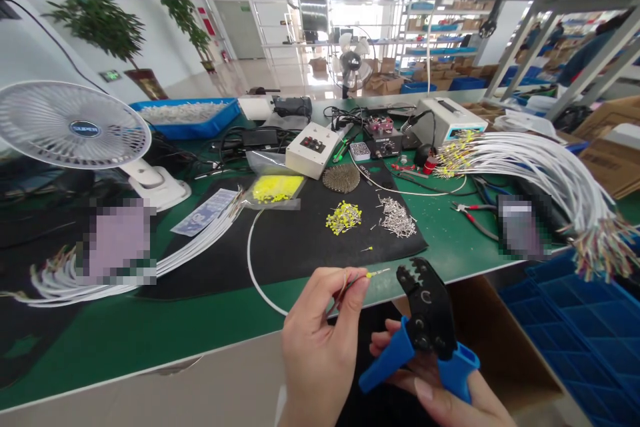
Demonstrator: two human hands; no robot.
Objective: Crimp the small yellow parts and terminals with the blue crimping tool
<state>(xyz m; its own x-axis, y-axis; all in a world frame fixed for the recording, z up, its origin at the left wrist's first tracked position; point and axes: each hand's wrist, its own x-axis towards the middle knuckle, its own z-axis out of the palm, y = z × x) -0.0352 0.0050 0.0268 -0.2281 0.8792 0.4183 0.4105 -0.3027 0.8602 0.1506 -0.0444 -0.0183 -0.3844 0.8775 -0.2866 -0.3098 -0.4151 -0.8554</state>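
Note:
Thumb and fingers of my left hand (pixel 320 333) pinch thin wires at the end of a white cable (pixel 254 267). A yellow-collared ferrule (pixel 370 274) sticks out past the fingertips, its metal pin pointing right. My right hand (pixel 435 390) is wrapped round crimping pliers (pixel 429 307) with blue handles, which are spread apart. The black jaws stand apart, just right of the ferrule and not touching it. Beyond the hands, a pile of yellow ferrules (pixel 344 217) and a pile of bare metal pins (pixel 397 217) lie on the black mat (pixel 300 250).
White cable bundles lie left (pixel 195 243) and right (pixel 545 167). Behind the mat are a bag of yellow parts (pixel 275 188), a white switch box (pixel 313 150) and soldering gear (pixel 385 143). A fan (pixel 75 127) stands left; red-handled pliers (pixel 475 219) lie right. Blue crates (pixel 565 307) sit below.

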